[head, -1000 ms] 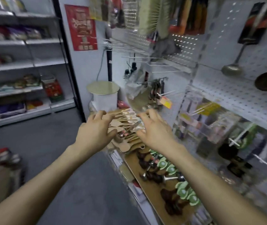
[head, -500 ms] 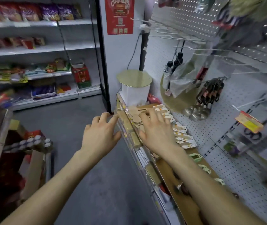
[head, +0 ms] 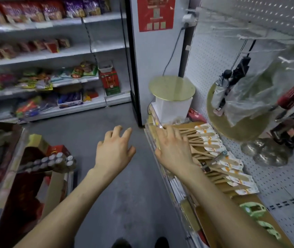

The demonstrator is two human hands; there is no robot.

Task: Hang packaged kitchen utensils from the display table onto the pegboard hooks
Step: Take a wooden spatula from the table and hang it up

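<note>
Our hands are both spread and hold nothing: left hand [head: 114, 151] hovers over the aisle floor [head: 124, 203], right hand [head: 174, 147] lies flat on the packaged wooden spatulas [head: 214, 149] rowed along the bench [head: 232, 212]. We should pinch one card header, then lift toward the pegboard hooks [head: 246, 35]

wooden spatulas [head: 214, 154] on cards, overlapping row, display table [head: 246, 199]

The brown bench [head: 248, 198] carries a long overlapping row of packaged wooden spoons [head: 212, 151] along its middle, a white box [head: 171, 110] at its far end with a red packet [head: 195, 115] just beside it, and green packets [head: 252, 209] toward its near end.
</note>
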